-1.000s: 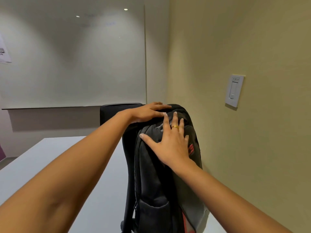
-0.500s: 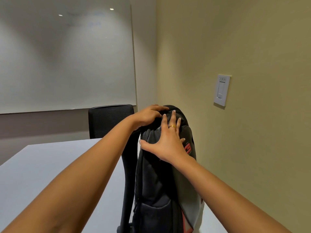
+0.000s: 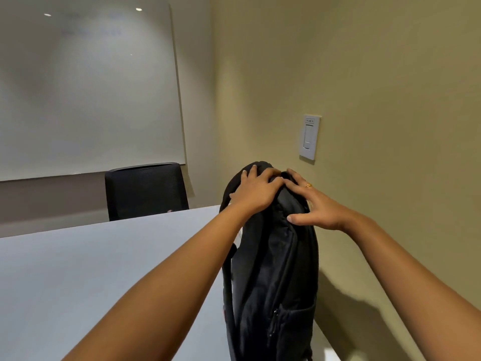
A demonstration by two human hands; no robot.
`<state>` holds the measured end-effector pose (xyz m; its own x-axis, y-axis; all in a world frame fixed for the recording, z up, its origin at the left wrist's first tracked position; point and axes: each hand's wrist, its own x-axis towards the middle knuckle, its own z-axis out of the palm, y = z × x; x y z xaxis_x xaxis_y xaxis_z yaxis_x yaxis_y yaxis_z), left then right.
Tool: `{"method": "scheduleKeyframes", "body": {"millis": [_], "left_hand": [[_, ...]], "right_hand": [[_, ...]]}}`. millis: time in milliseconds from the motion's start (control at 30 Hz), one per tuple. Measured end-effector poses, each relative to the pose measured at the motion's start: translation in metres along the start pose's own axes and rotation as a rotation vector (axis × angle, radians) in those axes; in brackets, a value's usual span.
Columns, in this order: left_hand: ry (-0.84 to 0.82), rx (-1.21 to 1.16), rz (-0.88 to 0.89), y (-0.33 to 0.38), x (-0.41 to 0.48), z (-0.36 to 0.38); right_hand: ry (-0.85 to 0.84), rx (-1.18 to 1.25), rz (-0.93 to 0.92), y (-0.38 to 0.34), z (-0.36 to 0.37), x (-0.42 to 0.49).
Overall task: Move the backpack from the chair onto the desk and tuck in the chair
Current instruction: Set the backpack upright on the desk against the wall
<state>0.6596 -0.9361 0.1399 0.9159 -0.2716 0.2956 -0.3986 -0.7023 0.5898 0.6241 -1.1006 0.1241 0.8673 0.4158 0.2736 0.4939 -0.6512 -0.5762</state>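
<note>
Backpack [image 3: 273, 256] upright on tabletop [image 3: 91, 269], soft, tall, tippy. Your left hand [image 3: 256, 191] and right hand [image 3: 315, 207] rest flat on its top, grip closed on nothing. Steady it there.

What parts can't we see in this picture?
Head view only:
- Backpack bottom: cut off by the lower edge.
- Chair seat and legs: hidden behind the desk.
- Switch label: too small to read.
- Backpack top handle: covered by the left hand and right hand.
</note>
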Motion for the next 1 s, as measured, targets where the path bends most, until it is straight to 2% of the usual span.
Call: {"method": "scheduleKeyframes", "body": {"millis": [100,200,300,400,467,567,667,833,1000], "left_hand": [[-0.026,-0.056,0.037,0.019,0.004,0.019],[-0.015,-0.135,0.08,0.03,0.002,0.031],[0.04,-0.232,0.106,0.029,-0.001,0.034],[0.071,-0.364,0.067,0.019,-0.006,0.028],[0.014,-0.469,-0.037,0.005,-0.011,0.024],[-0.185,-0.59,-0.124,-0.02,-0.022,0.019],[-0.196,-0.578,-0.075,-0.036,-0.028,0.012],[-0.101,-0.447,0.005,-0.032,-0.016,0.009],[-0.135,-0.389,0.051,-0.023,-0.016,0.027]], "right_hand": [[-0.011,-0.05,0.069,0.009,-0.02,-0.012],[0.057,-0.141,0.135,0.0,-0.025,-0.025],[0.185,-0.249,0.216,-0.012,-0.01,-0.038],[0.342,-0.224,0.243,-0.016,0.013,-0.045],[0.387,-0.213,0.256,-0.016,0.024,-0.045],[0.449,-0.26,0.225,-0.012,0.03,-0.041],[0.51,-0.297,0.216,0.001,0.021,-0.036],[0.426,-0.316,0.239,0.031,-0.015,-0.034],[0.428,-0.41,0.206,0.044,-0.03,-0.032]]}}
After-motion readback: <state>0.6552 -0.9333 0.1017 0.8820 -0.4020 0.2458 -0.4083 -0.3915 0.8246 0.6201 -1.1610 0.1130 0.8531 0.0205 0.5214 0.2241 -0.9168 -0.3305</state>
